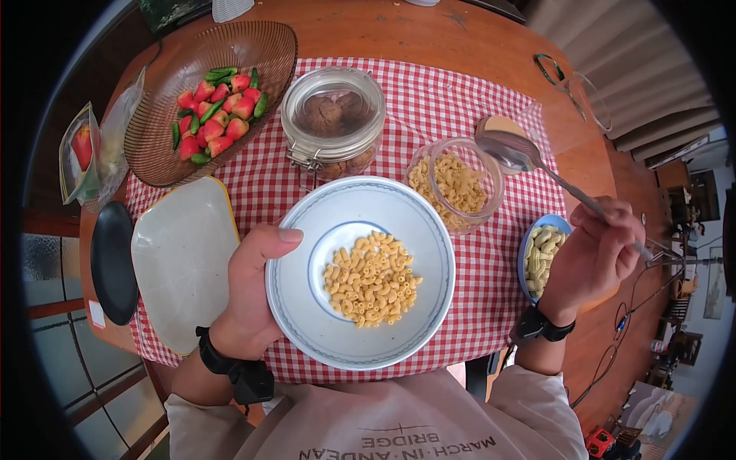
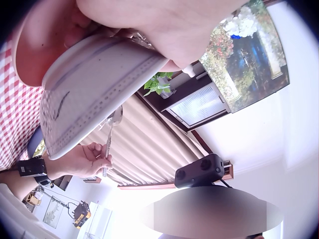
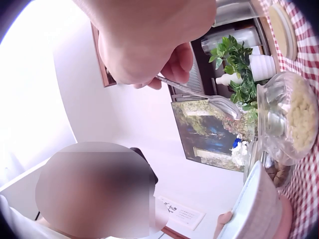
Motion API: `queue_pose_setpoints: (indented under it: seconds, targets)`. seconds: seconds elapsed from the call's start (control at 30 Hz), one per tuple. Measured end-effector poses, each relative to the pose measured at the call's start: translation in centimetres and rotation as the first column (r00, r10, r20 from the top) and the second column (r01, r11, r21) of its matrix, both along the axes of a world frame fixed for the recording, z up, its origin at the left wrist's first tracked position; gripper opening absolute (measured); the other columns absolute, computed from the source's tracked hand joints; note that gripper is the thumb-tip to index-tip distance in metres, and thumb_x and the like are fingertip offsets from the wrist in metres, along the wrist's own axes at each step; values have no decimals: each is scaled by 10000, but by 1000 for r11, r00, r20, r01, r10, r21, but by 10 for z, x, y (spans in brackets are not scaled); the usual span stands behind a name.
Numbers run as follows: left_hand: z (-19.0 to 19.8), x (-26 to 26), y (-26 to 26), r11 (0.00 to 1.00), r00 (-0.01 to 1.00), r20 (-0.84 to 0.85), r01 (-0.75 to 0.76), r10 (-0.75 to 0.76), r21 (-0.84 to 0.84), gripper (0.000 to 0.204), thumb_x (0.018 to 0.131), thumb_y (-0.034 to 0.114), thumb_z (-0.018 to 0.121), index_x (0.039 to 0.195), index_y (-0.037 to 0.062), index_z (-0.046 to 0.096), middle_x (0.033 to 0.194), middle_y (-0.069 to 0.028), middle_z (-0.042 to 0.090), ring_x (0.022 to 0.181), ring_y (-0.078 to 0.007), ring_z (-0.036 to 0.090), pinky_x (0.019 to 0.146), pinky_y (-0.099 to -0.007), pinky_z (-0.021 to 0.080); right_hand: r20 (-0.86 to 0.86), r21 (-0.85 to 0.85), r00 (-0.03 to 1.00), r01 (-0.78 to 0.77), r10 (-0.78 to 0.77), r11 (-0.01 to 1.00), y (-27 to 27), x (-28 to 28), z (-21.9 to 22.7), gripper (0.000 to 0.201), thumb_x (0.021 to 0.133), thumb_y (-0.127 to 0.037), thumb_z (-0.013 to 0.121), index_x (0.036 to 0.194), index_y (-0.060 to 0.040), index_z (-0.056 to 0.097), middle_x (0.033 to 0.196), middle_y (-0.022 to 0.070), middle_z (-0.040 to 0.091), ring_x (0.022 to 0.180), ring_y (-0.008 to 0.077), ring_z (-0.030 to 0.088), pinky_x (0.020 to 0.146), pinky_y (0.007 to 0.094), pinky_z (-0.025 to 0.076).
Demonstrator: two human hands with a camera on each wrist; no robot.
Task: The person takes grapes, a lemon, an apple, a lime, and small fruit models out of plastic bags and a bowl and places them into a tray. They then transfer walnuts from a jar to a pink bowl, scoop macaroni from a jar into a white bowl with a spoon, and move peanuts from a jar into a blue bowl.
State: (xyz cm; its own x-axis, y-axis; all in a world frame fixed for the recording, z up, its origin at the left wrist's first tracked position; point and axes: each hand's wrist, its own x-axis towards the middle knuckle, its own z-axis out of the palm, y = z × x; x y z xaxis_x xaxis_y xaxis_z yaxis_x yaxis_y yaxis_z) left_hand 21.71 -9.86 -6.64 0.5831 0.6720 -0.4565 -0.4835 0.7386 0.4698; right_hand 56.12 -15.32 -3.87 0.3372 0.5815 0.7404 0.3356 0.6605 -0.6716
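Note:
My left hand (image 1: 257, 287) grips a white-and-blue bowl (image 1: 425, 307) at its left side, thumb over the rim and fingers hidden underneath. Curved macaroni (image 1: 372, 280) lies in a heap inside the bowl. With my right hand (image 1: 602, 245) I hold a metal spoon (image 1: 563, 180) by its handle, well to the right of the bowl. The spoon's head hangs above the right rim of a clear jar (image 1: 494, 180), and no macaroni shows on it. More macaroni (image 1: 456, 184) fills the lower part of that jar. In the right wrist view the spoon (image 3: 222, 104) is in the air.
A clip-top glass jar (image 1: 333, 123) of walnuts stands behind the bowl. A brown basket (image 1: 153, 146) holds red fruits and green peppers. Left are a cream tray (image 1: 180, 261) and a black oval dish (image 1: 115, 264). A blue dish (image 1: 530, 284) of peanuts sits under my right hand; a round lid (image 1: 502, 126) lies behind.

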Motion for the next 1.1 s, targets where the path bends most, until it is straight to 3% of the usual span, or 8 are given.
queue_pose_setpoints:
  seconds: [0.17,0.23,0.37,0.5,0.73,0.9,1.03,1.1]
  targets:
    - [1,-1,0,1000,1000,11,6,-6,9,680,894,351,515,1402,-101,509,1301,-256,647,1144,-325,685,1046,-415,524,12,25,986,-169,169,985,1,-18,-4,354,1064,-353,549,979,-12,597,903,184,638,691,249,653,593,332,574]
    - [1,-1,0,1000,1000,19,11,-11,15,679,895,352,510,1403,-98,509,1302,-257,646,1145,-324,685,1047,-414,523,37,-145,943,-323,332,935,3,-26,-5,338,1052,-342,579,974,-15,610,862,162,651,665,224,668,610,327,569]
    - [0,-2,0,1000,1000,21,9,-10,15,679,896,353,508,1403,-98,509,1302,-257,646,1146,-323,684,1048,-414,523,-73,-412,911,-399,407,819,-1,-36,-6,333,1026,-301,638,958,25,658,816,147,695,664,202,687,636,313,559]
    - [-1,-2,0,1000,1000,7,11,-11,17,679,895,355,509,1399,-100,513,1301,-256,647,1146,-321,684,1050,-413,523,-293,-505,888,-458,354,731,-3,-42,-3,298,1020,-245,650,959,46,666,816,162,720,624,205,684,585,308,560]
    - [1,-3,0,1000,1000,-17,10,-10,26,679,891,352,519,1393,-104,517,1297,-255,650,1143,-319,685,1050,-411,523,-452,-463,843,-500,291,732,4,-35,-5,276,1040,-219,610,950,38,654,792,173,722,564,214,665,538,297,550]
    - [1,-2,1,999,1000,-11,17,-17,28,680,887,351,523,1397,-100,517,1299,-252,650,1146,-319,684,1050,-411,521,-708,-294,657,-609,260,737,7,-28,-5,294,1071,-239,533,974,23,625,729,153,690,523,212,636,513,288,526]
    - [1,0,0,1000,1000,1,8,-8,6,684,886,352,524,1401,-97,514,1302,-251,648,1148,-320,683,1049,-413,520,-756,-175,623,-491,203,853,7,-24,-1,264,1082,-242,503,1028,-1,599,812,114,675,576,196,627,511,277,491]
    - [1,-1,0,1000,1000,-2,9,-9,11,684,885,352,524,1401,-97,514,1302,-252,648,1147,-320,683,1047,-413,521,-664,-173,697,-496,272,851,6,-11,-3,244,1085,-236,499,1050,-11,589,891,114,659,634,189,617,557,273,481]
